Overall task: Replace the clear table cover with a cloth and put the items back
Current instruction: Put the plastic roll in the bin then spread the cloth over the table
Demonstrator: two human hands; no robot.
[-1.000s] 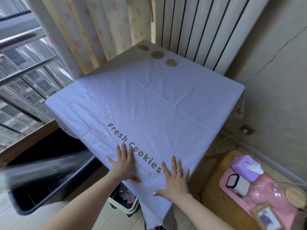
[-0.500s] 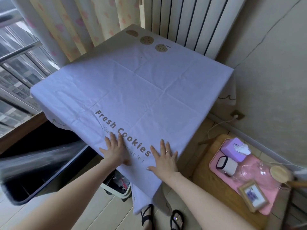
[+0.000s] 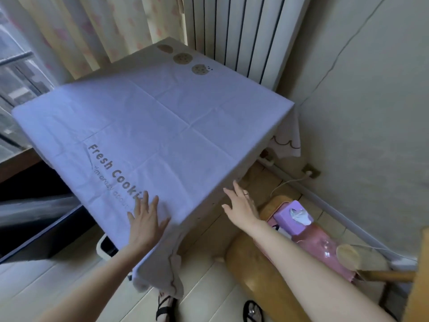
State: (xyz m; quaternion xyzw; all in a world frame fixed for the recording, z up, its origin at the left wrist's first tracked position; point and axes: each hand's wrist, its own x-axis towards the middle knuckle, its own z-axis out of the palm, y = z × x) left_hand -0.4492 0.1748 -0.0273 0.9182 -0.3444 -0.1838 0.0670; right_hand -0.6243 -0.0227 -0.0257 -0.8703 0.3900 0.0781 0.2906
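A pale lilac cloth [image 3: 162, 112] printed "Fresh Cookies", with cookie pictures at its far edge, lies spread over the square table and hangs down at the near corner. My left hand [image 3: 146, 219] rests flat on the cloth near that corner, fingers spread. My right hand [image 3: 241, 203] is off the tabletop, at the cloth's right edge, fingers apart and holding nothing. On a wooden stool at the right, a pink tray [image 3: 318, 242] carries a purple tissue box [image 3: 293, 216], a clear glass jug [image 3: 329, 249] and a lidded jar [image 3: 350, 254].
A white radiator [image 3: 234, 31] and a patterned curtain [image 3: 97, 26] stand behind the table. A dark bin [image 3: 34, 228] holding clear plastic sits at the left, with a small white basket [image 3: 104, 249] under the table. A wall socket with a cable [image 3: 311, 171] is at the right.
My right hand has slid off the tabletop to the cloth's right edge. My left hand has shifted right toward the near corner. The view has turned right.
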